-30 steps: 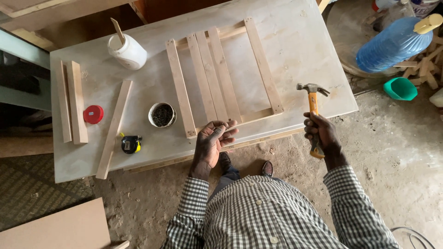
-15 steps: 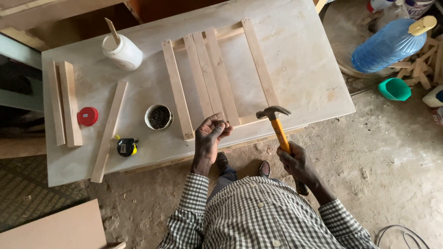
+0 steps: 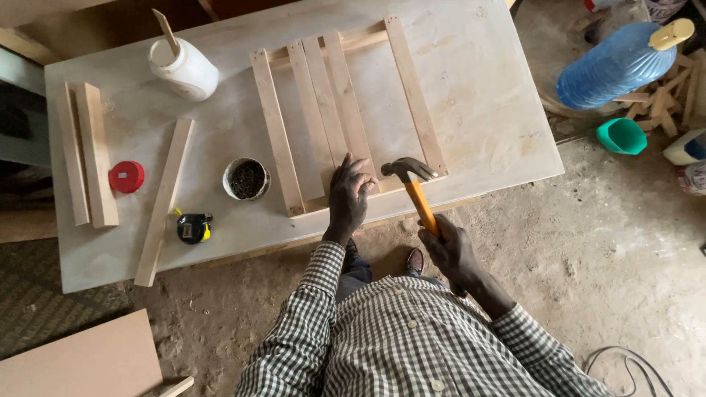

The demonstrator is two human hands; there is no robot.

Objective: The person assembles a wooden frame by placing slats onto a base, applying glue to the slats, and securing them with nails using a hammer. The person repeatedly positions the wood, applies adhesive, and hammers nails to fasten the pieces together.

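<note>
orange-handled hammer (image 3: 416, 185), head over slatted frame (image 3: 346, 110)

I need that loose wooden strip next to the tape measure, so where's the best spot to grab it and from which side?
Take the loose wooden strip near its middle, across its narrow width, coming from above. It lies flat on the table, long and thin, so a mid-length grip should keep it balanced. The tape measure and red cap sit close by; the upper half looks freer.
</note>
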